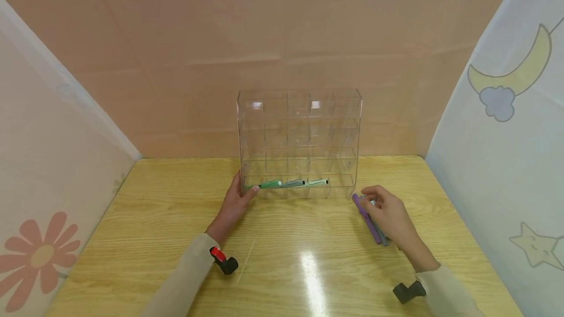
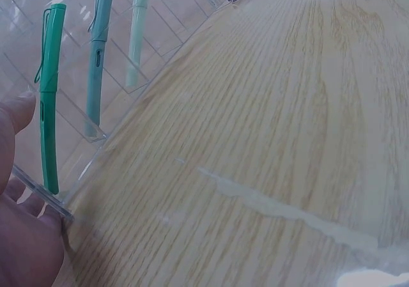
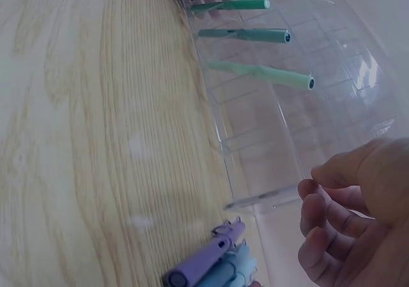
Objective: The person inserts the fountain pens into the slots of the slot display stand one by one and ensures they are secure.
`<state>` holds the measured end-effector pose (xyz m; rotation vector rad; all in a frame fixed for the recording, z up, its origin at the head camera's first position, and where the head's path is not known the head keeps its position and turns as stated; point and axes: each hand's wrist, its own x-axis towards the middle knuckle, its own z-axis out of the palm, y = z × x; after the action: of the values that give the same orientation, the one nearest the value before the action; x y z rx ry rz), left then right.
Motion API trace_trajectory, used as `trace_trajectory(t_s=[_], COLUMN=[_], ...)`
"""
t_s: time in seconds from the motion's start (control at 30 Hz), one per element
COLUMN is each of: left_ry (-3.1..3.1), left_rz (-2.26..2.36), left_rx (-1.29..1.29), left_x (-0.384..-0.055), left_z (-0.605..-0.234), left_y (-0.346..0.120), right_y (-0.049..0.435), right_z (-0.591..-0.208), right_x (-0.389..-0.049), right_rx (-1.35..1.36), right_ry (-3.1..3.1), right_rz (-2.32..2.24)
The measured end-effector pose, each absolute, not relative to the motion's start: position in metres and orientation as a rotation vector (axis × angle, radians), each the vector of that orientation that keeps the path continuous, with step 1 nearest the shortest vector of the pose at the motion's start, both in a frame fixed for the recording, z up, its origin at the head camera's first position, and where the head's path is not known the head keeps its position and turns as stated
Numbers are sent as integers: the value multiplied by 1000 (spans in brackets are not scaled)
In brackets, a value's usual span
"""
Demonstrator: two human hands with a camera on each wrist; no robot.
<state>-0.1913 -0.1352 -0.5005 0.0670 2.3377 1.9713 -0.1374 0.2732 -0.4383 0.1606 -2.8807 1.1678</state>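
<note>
A clear plastic rack (image 1: 359, 136) with small compartments stands upright on the table. In its lowest row a green pen (image 2: 50, 101), a teal pen (image 2: 96, 69) and a pale mint pen (image 3: 268, 75) stand tilted in separate compartments. My left hand (image 1: 233, 204) grips the rack's lower left edge, with the thumb in front near the green pen and the fingers round the side. Beside the rack's lower right corner, my right hand (image 1: 389, 212) hovers with loosely curled fingers, holding nothing. Under it lie a purple pen (image 1: 366, 220) and bluish pens (image 3: 223, 271), partly hidden.
The wood-grain table (image 1: 176, 209) carries the rack near its back edge. An orange-brown backdrop (image 1: 198, 62) rises behind it. Patterned white sheets (image 1: 506, 160) close off both sides. A thin clear strip (image 1: 247, 258) lies near my left wrist.
</note>
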Motion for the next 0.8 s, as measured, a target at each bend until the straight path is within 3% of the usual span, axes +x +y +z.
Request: trace_trajectory(t_s=[0.8], left_ry=[2358], left_rz=[1973], left_rx=[64], left_x=[-190], left_z=[-500], left_y=[-134], right_y=[305], right_z=[-434], right_x=[-131], right_rx=[15], right_ry=[-2919], right_rz=[1105])
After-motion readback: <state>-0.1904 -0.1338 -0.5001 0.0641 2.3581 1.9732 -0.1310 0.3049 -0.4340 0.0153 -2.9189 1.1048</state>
